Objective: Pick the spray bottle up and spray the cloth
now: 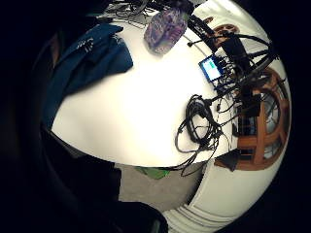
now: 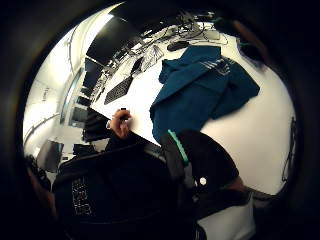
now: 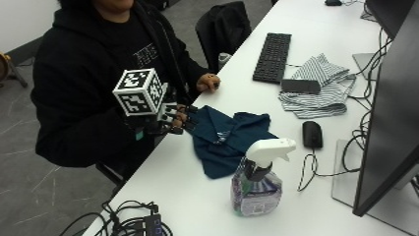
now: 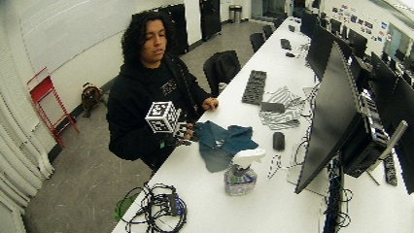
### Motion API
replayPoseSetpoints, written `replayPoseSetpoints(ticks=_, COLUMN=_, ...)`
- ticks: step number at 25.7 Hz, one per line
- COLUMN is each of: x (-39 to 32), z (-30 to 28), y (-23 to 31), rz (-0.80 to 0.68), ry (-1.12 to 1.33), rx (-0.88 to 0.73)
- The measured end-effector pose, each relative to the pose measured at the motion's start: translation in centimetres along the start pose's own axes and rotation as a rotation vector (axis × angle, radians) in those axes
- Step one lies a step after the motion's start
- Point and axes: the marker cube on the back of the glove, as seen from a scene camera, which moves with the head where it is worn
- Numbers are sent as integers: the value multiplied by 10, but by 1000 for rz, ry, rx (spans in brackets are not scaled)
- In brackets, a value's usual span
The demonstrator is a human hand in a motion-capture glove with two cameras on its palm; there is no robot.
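White table [image 3: 196,196]: upright spray bottle [image 3: 256,189], blue cloth [image 3: 225,135], hand [image 3: 171,120] grip state unclear

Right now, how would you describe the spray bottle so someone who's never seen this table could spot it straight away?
Start at the long white table and find the crumpled blue cloth near its front edge. Just beyond the cloth, toward the monitor, stands the spray bottle, upright and untouched. It is the only clear container there, with a white trigger head and a purple label.

Matt cloth [image 3: 225,140], clear plastic spray bottle [image 3: 257,189]
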Motion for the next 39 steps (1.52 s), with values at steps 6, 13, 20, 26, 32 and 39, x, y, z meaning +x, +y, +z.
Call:
replayPoseSetpoints(ticks=6, x=3, z=7, y=0, rz=2, ry=11, rx=-77)
replayPoseSetpoints(ticks=13, x=9, z=16, y=-4, rz=17, ry=13, rx=-135)
replayPoseSetpoints(ticks=20, x=31, z=17, y=-13, rz=62, ry=7, rx=-115)
replayPoseSetpoints(ticks=26, x=83, z=4, y=-39, rz=164, ry=21, rx=-39)
replayPoseSetpoints(ticks=32, x=140, z=-14, y=-80, rz=259, ry=-37, rx=3)
replayPoseSetpoints(ticks=39, x=178, z=-32, y=-166, rz=381, ry=-373, rx=209)
